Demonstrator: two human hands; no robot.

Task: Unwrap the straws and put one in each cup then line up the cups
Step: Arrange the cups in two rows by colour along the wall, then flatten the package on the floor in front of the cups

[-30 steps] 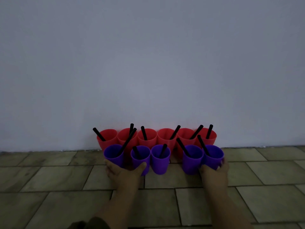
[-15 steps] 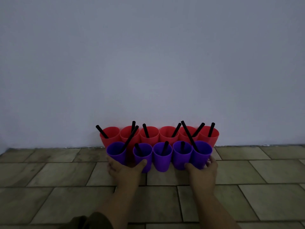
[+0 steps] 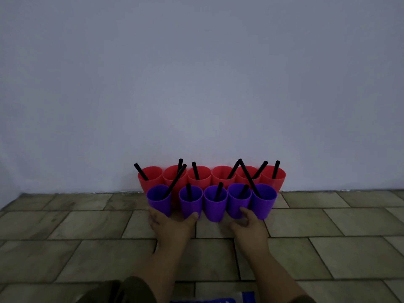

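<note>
Purple plastic cups [image 3: 215, 208] were what both hands touched, out on the greenish stone-tiled floor [image 3: 65, 226]. Nearest the cam, at the bottom edge, lay part of a blue-and-white plastic packet [image 3: 218, 300], and a dark olive sleeve [image 3: 122, 289] covered the left forearm. Further out, the left hand [image 3: 172, 224] lay palm down & spread wide. Its thumb was against the base of the 2nd purple cup from the left and its fingers at the base of the 1st, not curled round either. The right hand [image 3: 251, 226] was relaxed w/ loosely bent fingers, one fingertip against the base of the 4th cup and the hand's outer side at the foot of the 5th; it gripped nothing. Beyond the hands the five purple cups stood upright in a row, the right four touching side by side, w/ a gap btwn the 1st & 2nd. Each held one of the black straws [image 3: 188, 191]. The 1st cup's leaned far right and the 5th's far left, both reaching up across the back row. Behind, six red plastic cups [image 3: 203, 182] stood in a 2nd row, rims touching, one straw apiece, backed right up to the plain pale wall [image 3: 196, 73].
</note>
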